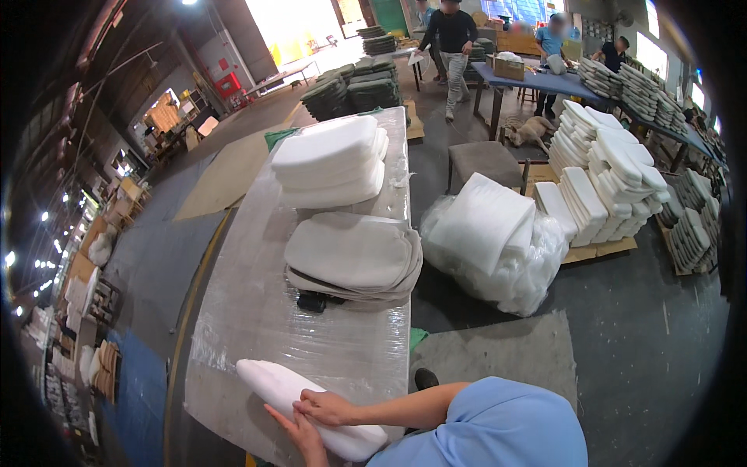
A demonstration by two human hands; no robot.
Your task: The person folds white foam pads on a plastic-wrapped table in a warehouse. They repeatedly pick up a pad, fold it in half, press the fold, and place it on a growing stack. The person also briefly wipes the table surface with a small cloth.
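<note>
A white foam cushion pad (280, 381), long and rounded at its end, lies aslant on the near end of the plastic-wrapped table (257, 311). My left hand (305, 442) rests against the pad's near left side, fingers stretched out along it. Across the top comes my right hand (328, 407), its fingers closed in a pinch at the middle of the pad. Whatever is between those fingertips is too small to make out. Farther up the table sits a pile of grey seat covers (350, 253), with a small black object (313, 302) at its near edge.
Behind the covers stands a stack of white foam pads (327, 159). Right of the table are a plastic bag with white sheets (498, 241), a grey stool (486, 162) and stacked white cushions (599, 179). Several people work around a blue table (545, 82); a dog (531, 131) lies nearby.
</note>
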